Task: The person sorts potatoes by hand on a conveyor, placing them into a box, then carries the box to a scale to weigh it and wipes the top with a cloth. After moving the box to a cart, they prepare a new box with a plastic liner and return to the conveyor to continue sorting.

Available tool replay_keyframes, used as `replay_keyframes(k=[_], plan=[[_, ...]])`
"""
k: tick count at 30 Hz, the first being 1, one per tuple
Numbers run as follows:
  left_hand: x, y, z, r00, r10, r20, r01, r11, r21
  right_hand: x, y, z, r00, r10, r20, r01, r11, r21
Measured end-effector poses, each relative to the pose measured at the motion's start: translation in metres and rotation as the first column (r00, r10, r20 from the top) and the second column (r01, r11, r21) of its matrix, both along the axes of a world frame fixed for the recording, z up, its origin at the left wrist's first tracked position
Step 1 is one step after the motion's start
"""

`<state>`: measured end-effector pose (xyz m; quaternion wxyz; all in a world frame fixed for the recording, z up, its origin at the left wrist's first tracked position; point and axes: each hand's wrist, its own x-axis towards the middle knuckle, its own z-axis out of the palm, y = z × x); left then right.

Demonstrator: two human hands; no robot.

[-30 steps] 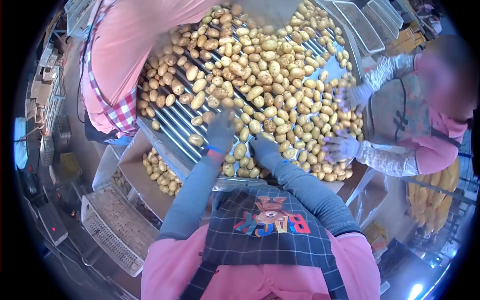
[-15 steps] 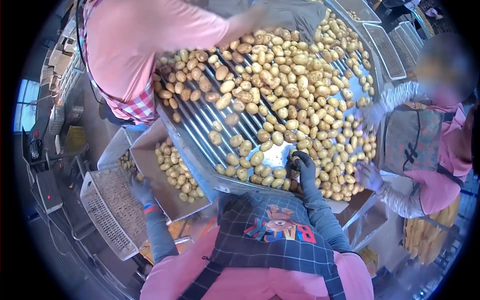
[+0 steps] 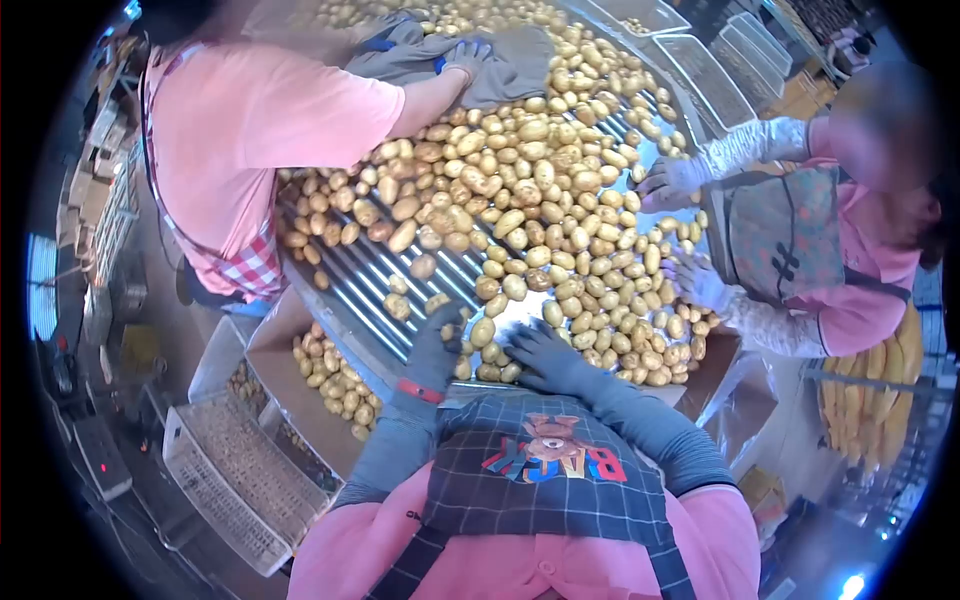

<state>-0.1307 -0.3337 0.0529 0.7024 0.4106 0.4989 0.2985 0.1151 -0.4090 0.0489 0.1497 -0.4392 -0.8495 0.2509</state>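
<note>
My left hand (image 3: pixel 436 345), in a dark grey glove with a red band at the wrist, is over the near edge of the sorting table. Its fingers are apart and reach the potatoes (image 3: pixel 483 331) at the front, touching some of them. To its right, my right hand (image 3: pixel 545 357), gloved the same way, lies with fingers spread beside a bare shiny metal patch (image 3: pixel 520 310) and against more potatoes. Neither hand has a potato gripped. A thick layer of potatoes covers much of the metal rollers (image 3: pixel 350 270) ahead.
A cardboard box (image 3: pixel 275 345) of potatoes and a white crate (image 3: pixel 225 475) stand at the left. Across the table, a co-worker's hand (image 3: pixel 468 58) rests on grey cloth (image 3: pixel 510 75). At the right, another co-worker's gloved hands (image 3: pixel 672 182) touch potatoes. Plastic crates (image 3: pixel 705 80) stand behind.
My left hand has moved from the crate at the left up to the table. My right hand has let go of a potato and spread out lower and leftward. The view has shifted.
</note>
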Motion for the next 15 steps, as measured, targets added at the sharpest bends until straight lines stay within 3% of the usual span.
replay_keyframes(k=[1, 2, 3, 4, 5, 6, 7, 9, 10, 11, 13, 14, 15], plan=[[-0.011, 0.019, -0.044, 0.951, 0.048, -0.306, 0.052, 0.95, 0.309, 0.036, -0.02, -0.015, 0.997, 0.051, 0.05, -0.05, 0.999, -0.017], [-0.021, 0.041, -0.042, 0.895, 0.233, -0.381, 0.162, 0.626, 0.763, 0.062, -0.034, -0.006, 0.992, 0.043, 0.118, -0.038, 0.998, -0.05], [-0.005, 0.066, 0.026, 0.956, 0.286, -0.061, -0.276, 0.952, 0.134, 0.083, -0.04, 0.004, 0.981, 0.046, 0.189, -0.031, 0.996, -0.08], [-0.015, 0.102, 0.005, 0.941, 0.3, -0.158, -0.229, 0.907, 0.354, 0.093, -0.042, 0.007, 0.974, -0.054, 0.222, 0.077, 0.992, -0.098], [-0.021, 0.135, -0.014, 0.878, 0.366, -0.309, -0.083, 0.752, 0.653, 0.099, -0.043, 0.008, 0.955, -0.152, 0.256, 0.186, 0.976, -0.113], [-0.019, 0.156, -0.02, 0.706, 0.454, -0.544, 0.144, 0.659, 0.738, 0.104, -0.042, -0.004, 0.948, -0.268, 0.171, 0.279, 0.959, -0.042], [-0.014, 0.175, -0.031, 0.606, 0.408, -0.683, 0.261, 0.709, 0.655, 0.101, -0.032, -0.005, 0.944, -0.281, 0.171, 0.292, 0.956, -0.042], [0.028, 0.165, -0.033, 0.248, 0.25, -0.936, 0.535, 0.77, 0.347, 0.076, 0.015, 0.005, 0.89, -0.456, 0.018, 0.456, 0.89, 0.005], [0.052, 0.15, -0.023, 0.135, 0.241, -0.961, 0.542, 0.794, 0.276, 0.056, 0.038, 0.011, 0.836, -0.54, 0.101, 0.546, 0.836, -0.057], [0.06, 0.135, -0.029, 0.336, 0.298, -0.894, 0.469, 0.77, 0.433, 0.034, 0.059, 0.014, 0.773, -0.606, 0.186, 0.629, 0.769, -0.112], [0.064, 0.113, -0.05, 0.483, 0.48, -0.733, 0.484, 0.551, 0.68, 0.003, 0.084, -0.009, 0.739, -0.562, 0.372, 0.648, 0.743, -0.166], [0.063, 0.105, -0.058, 0.562, 0.427, -0.709, 0.42, 0.59, 0.689, -0.006, 0.096, -0.022, 0.724, -0.516, 0.457, 0.646, 0.74, -0.189], [0.061, 0.098, -0.056, 0.564, 0.323, -0.76, 0.471, 0.629, 0.618, -0.01, 0.098, -0.018, 0.733, -0.509, 0.451, 0.638, 0.744, -0.198]])
